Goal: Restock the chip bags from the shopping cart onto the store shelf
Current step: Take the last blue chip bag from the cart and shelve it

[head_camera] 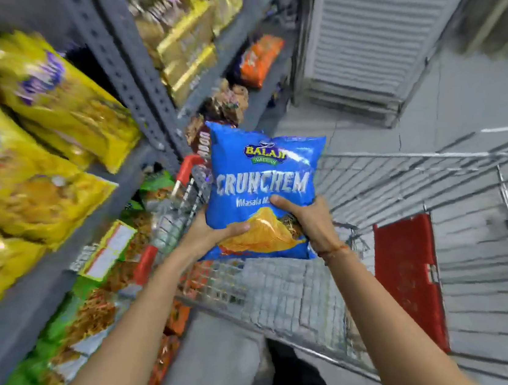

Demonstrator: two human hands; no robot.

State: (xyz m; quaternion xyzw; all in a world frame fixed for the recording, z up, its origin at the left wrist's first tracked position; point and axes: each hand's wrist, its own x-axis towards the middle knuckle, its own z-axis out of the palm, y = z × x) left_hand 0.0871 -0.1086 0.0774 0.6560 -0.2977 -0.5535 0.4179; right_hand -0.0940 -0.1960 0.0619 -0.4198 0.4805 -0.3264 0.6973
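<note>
A blue chip bag (263, 172) marked "Crunchem" is held upright above the wire shopping cart (406, 192). My left hand (209, 233) grips its lower left edge, thumb across the front. My right hand (307, 221) grips its lower right corner. The cart basket stands to the right of the grey store shelf (136, 181); what lies in its bottom is hidden by the bag and by blur. The cart has red corner bumpers (190, 165) and a red seat flap (409, 282).
Yellow snack bags (29, 175) fill the upper left shelf, green and orange packs (78, 313) the shelf below. Gold boxes (187, 47) and an orange bag (262, 60) sit further along. A white louvred panel (384, 16) stands behind the cart on the grey floor.
</note>
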